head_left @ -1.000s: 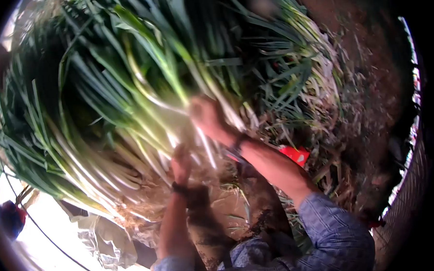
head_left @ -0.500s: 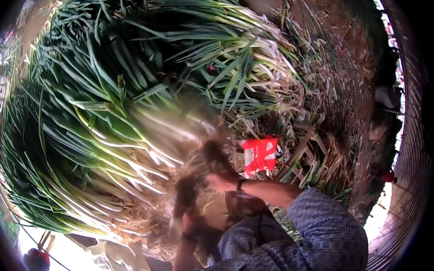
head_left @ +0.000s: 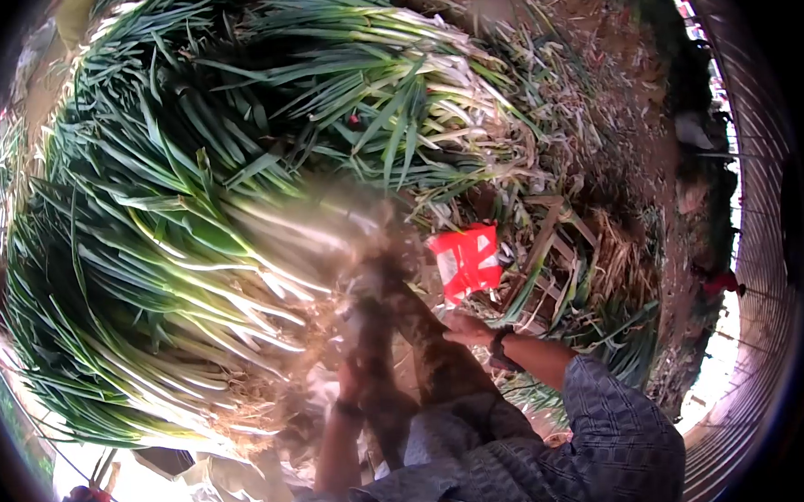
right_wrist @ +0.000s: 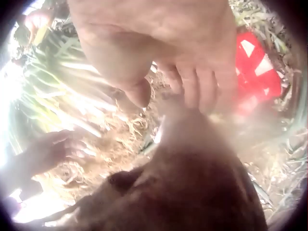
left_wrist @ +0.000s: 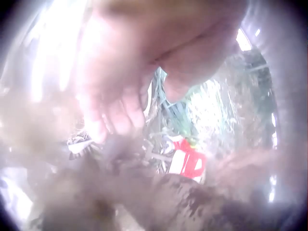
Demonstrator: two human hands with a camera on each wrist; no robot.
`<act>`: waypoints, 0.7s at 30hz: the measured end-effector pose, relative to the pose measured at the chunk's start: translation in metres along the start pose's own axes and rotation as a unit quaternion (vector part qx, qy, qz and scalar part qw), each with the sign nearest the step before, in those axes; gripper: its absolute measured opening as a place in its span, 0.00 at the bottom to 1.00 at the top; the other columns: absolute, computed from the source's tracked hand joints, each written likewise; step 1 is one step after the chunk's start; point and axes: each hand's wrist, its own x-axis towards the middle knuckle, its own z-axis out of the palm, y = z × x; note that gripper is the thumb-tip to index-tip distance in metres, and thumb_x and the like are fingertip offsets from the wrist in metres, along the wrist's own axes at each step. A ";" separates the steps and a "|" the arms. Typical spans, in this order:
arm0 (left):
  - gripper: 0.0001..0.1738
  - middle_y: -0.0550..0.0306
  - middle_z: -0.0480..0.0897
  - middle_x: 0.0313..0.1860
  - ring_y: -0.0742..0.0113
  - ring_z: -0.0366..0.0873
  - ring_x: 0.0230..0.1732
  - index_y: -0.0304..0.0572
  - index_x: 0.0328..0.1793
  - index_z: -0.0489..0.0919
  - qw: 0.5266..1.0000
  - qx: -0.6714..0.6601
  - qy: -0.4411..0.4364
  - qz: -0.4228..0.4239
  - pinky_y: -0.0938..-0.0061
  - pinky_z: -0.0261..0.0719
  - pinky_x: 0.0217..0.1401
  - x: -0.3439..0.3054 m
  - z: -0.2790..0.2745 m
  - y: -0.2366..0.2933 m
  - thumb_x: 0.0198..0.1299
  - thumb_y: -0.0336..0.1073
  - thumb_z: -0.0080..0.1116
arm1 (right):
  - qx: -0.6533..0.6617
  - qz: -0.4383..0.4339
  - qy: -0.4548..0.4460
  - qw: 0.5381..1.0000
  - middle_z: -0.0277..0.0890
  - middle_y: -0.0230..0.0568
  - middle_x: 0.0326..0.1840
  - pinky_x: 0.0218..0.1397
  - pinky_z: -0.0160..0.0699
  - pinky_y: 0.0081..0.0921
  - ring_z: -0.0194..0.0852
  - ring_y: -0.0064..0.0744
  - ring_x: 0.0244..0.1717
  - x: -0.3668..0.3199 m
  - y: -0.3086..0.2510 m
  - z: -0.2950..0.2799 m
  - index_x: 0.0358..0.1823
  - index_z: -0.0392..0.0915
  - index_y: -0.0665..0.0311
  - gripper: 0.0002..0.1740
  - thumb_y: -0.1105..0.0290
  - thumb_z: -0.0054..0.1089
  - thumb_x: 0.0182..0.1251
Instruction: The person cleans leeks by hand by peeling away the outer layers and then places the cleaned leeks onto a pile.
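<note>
A big heap of long green onions (head_left: 151,253) lies in front of the person, white stems and shaggy roots toward the legs. The left hand (head_left: 349,379) hangs beside the left leg, close to the roots; its fingers (left_wrist: 130,108) are loosely extended around nothing in the left wrist view. Over by the right knee is the right hand (head_left: 468,329), with relaxed fingers (right_wrist: 192,91) and nothing held. In the right wrist view, the left hand (right_wrist: 57,149) shows near the pale roots (right_wrist: 110,134). Dust blurs the stems nearest the knees.
A red and white packet (head_left: 468,264) lies on the ground just beyond the right hand. Another pile of green onions (head_left: 449,96) sits farther back, among scattered trimmings (head_left: 541,155). Pale sheeting (head_left: 224,492) is at the lower left. The person's muddy trouser leg (head_left: 443,361) stands between the hands.
Both hands have drawn back from the onion stems toward the legs, the right hand ending beside the right knee. The head view has shifted, bringing the whole red packet into sight.
</note>
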 end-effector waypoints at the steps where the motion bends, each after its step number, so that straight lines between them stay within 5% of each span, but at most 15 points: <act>1: 0.15 0.45 0.85 0.36 0.49 0.82 0.36 0.43 0.49 0.84 0.998 0.056 -0.009 -0.036 0.58 0.80 0.42 -0.017 0.008 -0.009 0.67 0.44 0.56 | 0.110 0.071 -0.017 0.991 0.82 0.52 0.43 0.50 0.78 0.39 0.81 0.47 0.46 -0.017 -0.016 -0.003 0.51 0.78 0.70 0.24 0.55 0.65 0.66; 3: 0.16 0.41 0.85 0.41 0.41 0.82 0.43 0.46 0.51 0.84 0.993 0.077 -0.085 -0.019 0.55 0.81 0.47 -0.047 0.023 -0.051 0.67 0.46 0.56 | 0.276 0.205 -0.012 0.939 0.80 0.54 0.55 0.61 0.75 0.35 0.79 0.42 0.57 -0.049 -0.055 -0.025 0.62 0.73 0.72 0.33 0.51 0.65 0.68; 7: 0.20 0.37 0.84 0.50 0.41 0.81 0.52 0.47 0.56 0.83 0.975 0.172 -0.102 0.092 0.56 0.81 0.55 -0.092 0.034 -0.112 0.65 0.49 0.60 | 0.270 0.214 0.126 0.930 0.77 0.54 0.63 0.65 0.73 0.36 0.77 0.45 0.62 -0.085 -0.067 -0.084 0.68 0.70 0.69 0.34 0.53 0.63 0.70; 10: 0.22 0.38 0.83 0.54 0.45 0.81 0.56 0.46 0.56 0.83 0.987 -0.006 -0.121 -0.105 0.58 0.79 0.58 -0.090 0.001 -0.013 0.62 0.50 0.64 | 0.266 0.174 0.191 0.929 0.81 0.45 0.52 0.55 0.80 0.30 0.81 0.35 0.51 -0.125 -0.071 -0.129 0.67 0.70 0.68 0.25 0.62 0.58 0.75; 16: 0.20 0.43 0.87 0.36 0.53 0.86 0.40 0.36 0.44 0.85 0.994 0.055 -0.074 -0.060 0.59 0.81 0.43 -0.033 -0.013 0.007 0.62 0.48 0.61 | 0.327 0.181 0.261 0.890 0.81 0.41 0.45 0.45 0.83 0.27 0.82 0.29 0.45 -0.176 -0.049 -0.172 0.55 0.75 0.69 0.16 0.64 0.55 0.77; 17: 0.19 0.43 0.86 0.34 0.53 0.85 0.37 0.37 0.42 0.84 0.996 0.046 -0.047 -0.053 0.58 0.80 0.40 -0.018 -0.016 0.025 0.63 0.48 0.60 | 0.262 0.134 0.276 0.915 0.82 0.42 0.44 0.41 0.83 0.28 0.82 0.28 0.44 -0.176 -0.038 -0.182 0.50 0.76 0.68 0.15 0.62 0.53 0.78; 21: 0.14 0.45 0.84 0.31 0.46 0.82 0.32 0.38 0.36 0.82 0.984 0.101 0.139 0.039 0.55 0.76 0.34 0.046 -0.017 0.102 0.64 0.41 0.55 | 0.393 0.325 0.138 0.849 0.82 0.42 0.40 0.39 0.82 0.30 0.83 0.31 0.43 -0.162 0.015 -0.235 0.52 0.76 0.68 0.20 0.55 0.51 0.78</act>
